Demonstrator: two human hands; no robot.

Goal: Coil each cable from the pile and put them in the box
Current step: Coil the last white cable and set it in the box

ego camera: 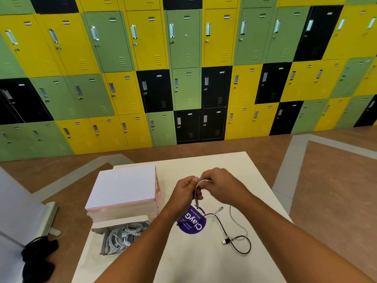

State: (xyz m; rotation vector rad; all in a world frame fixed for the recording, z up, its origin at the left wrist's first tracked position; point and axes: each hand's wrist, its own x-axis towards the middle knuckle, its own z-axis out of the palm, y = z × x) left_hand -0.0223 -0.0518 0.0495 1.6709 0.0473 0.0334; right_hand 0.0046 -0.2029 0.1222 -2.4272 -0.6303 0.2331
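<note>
Over the pale table [204,262], the left hand [184,194] and right hand [223,187] both pinch one white cable [204,181]. Left of them, the open box [120,221] holds more white cables [124,235]. A black cable [225,241] lies nearby.

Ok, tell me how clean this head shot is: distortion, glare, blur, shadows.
Head view: strong wide-angle bending, the lockers lean and curve; glare streaks on their upper handles; light is even, only faint shadows on the table; the left hand, right hand and the white cable they pinch look slightly soft.
</note>
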